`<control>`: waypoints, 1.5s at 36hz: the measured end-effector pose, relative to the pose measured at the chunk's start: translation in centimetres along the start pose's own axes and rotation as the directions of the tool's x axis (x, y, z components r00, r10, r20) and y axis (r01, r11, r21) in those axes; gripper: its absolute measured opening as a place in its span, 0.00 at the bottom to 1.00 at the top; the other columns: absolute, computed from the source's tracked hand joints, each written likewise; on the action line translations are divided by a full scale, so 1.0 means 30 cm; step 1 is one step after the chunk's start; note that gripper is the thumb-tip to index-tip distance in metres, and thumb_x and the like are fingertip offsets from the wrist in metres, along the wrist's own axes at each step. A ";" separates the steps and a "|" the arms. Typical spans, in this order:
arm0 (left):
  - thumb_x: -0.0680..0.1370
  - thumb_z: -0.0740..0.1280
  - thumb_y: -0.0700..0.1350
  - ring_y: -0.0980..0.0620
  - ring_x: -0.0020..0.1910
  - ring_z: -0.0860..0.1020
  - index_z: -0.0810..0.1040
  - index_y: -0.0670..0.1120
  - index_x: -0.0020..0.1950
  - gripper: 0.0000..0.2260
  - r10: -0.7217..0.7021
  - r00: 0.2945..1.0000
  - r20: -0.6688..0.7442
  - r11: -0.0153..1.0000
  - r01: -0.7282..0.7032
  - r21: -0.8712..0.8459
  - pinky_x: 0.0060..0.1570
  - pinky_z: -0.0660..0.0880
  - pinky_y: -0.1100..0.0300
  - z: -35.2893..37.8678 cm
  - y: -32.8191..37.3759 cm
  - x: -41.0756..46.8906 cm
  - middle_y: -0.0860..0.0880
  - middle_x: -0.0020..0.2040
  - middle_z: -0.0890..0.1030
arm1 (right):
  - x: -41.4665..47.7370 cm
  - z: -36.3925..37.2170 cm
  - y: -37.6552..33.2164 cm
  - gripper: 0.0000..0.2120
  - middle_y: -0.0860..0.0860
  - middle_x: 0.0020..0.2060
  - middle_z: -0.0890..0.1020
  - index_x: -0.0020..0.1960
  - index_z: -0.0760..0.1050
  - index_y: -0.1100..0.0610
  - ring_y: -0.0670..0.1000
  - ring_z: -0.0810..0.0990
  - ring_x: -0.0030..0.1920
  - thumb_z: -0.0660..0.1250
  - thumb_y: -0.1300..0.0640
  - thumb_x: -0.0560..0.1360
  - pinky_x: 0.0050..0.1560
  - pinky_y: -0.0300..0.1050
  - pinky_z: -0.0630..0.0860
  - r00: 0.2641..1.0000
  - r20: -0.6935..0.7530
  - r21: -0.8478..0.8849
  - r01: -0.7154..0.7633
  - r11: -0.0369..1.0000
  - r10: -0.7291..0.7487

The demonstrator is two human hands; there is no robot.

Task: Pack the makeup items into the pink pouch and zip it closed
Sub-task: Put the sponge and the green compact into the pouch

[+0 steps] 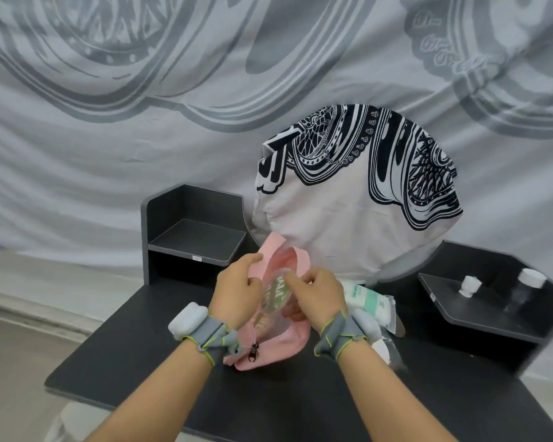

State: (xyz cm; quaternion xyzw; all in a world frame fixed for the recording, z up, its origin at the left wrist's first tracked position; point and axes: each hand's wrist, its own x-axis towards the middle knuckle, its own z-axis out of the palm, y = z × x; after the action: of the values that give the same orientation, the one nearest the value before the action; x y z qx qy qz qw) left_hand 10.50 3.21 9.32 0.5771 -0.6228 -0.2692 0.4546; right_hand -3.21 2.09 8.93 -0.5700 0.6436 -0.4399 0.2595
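Dark grey table (300, 403), viewed from its near edge, with the person's two forearms reaching in over that edge. Each wrist carries a grey strap (205, 333) with a white padded block.

Centre of the table: the pink pouch (278, 346) lies with its long axis running from the near edge toward the far edge and its mouth gaping upward. The zipper pull (253, 354) hangs at the pouch's near end, so the zip stands undone.

The left hand (233, 291) pinches the pouch's left lip between thumb and curled fingers, holding it away from the opening. The right hand (316, 295) is clamped, fingertips together, on a clear sachet (273, 298) with green lettering. The sachet stands tilted in the mouth, its lower part inside the pouch.

Right of the pouch, toward the table's right edge: a crumpled clear plastic bag (390, 352) just beside the right wrist, and behind it a white-and-mint packet (369, 298).

Far left corner: a dark shelf unit (195, 237). Far right corner: a second shelf unit (479, 314) bearing two clear bottles with white caps (470, 285).

Between the two units, at the far edge, stands a round object draped in white cloth (348, 218) with a black print. Behind everything hangs a grey patterned backdrop (109, 154).
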 end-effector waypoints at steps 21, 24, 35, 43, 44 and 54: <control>0.75 0.56 0.33 0.44 0.64 0.75 0.81 0.47 0.58 0.20 0.026 0.999 -0.018 0.986 -0.023 0.167 0.63 0.71 0.56 0.022 -0.001 0.002 0.43 0.66 0.76 | -0.032 0.016 -0.025 0.15 0.54 0.44 0.85 0.47 0.83 0.55 0.58 0.83 0.46 0.58 0.66 0.72 0.53 0.47 0.78 0.966 0.149 -0.346 0.253 0.904 -0.213; 0.76 0.56 0.34 0.46 0.69 0.71 0.81 0.47 0.58 0.19 0.000 1.000 -0.022 0.986 0.003 0.168 0.66 0.66 0.59 0.020 0.001 -0.001 0.42 0.70 0.72 | -0.036 0.012 -0.027 0.17 0.54 0.45 0.85 0.47 0.83 0.56 0.57 0.83 0.44 0.57 0.67 0.71 0.53 0.48 0.79 0.948 0.217 -0.333 0.297 0.895 -0.234; 0.76 0.58 0.39 0.44 0.60 0.77 0.81 0.49 0.57 0.16 -0.058 0.993 -0.101 0.976 0.077 0.202 0.58 0.73 0.56 0.002 -0.003 0.014 0.48 0.63 0.79 | -0.060 0.026 -0.055 0.25 0.57 0.65 0.74 0.66 0.72 0.58 0.59 0.75 0.61 0.54 0.72 0.73 0.64 0.47 0.70 0.778 0.545 -0.340 0.547 0.765 -0.313; 0.76 0.57 0.40 0.40 0.55 0.77 0.81 0.47 0.56 0.15 -0.062 0.975 -0.211 0.920 0.137 0.366 0.55 0.74 0.51 -0.012 -0.001 0.026 0.46 0.59 0.78 | -0.013 -0.061 -0.046 0.26 0.53 0.59 0.78 0.50 0.82 0.62 0.38 0.77 0.53 0.50 0.78 0.69 0.57 0.28 0.71 0.904 0.135 0.168 0.382 0.909 -0.405; 0.76 0.57 0.40 0.40 0.54 0.77 0.82 0.47 0.55 0.15 -0.040 0.973 -0.227 0.904 0.132 0.407 0.56 0.73 0.49 -0.014 0.004 0.022 0.46 0.57 0.78 | -0.013 -0.078 -0.047 0.25 0.55 0.57 0.79 0.50 0.81 0.65 0.36 0.78 0.51 0.49 0.79 0.69 0.52 0.25 0.71 0.921 0.103 0.210 0.349 0.913 -0.376; 0.72 0.57 0.45 0.44 0.64 0.72 0.83 0.47 0.53 0.18 0.403 0.908 -0.117 0.858 -0.331 0.393 0.65 0.67 0.53 0.125 0.114 -0.035 0.47 0.61 0.78 | 0.053 -0.201 0.124 0.25 0.55 0.50 0.80 0.47 0.81 0.67 0.53 0.80 0.51 0.47 0.80 0.67 0.62 0.45 0.74 0.980 -0.099 0.222 0.192 0.956 -0.174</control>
State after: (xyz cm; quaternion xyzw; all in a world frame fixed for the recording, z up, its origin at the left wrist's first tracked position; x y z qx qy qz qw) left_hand 5.52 4.17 10.33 0.5449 -0.7130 0.0008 0.4414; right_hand -10.46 2.05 8.87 -0.5754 0.5423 -0.5558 0.2567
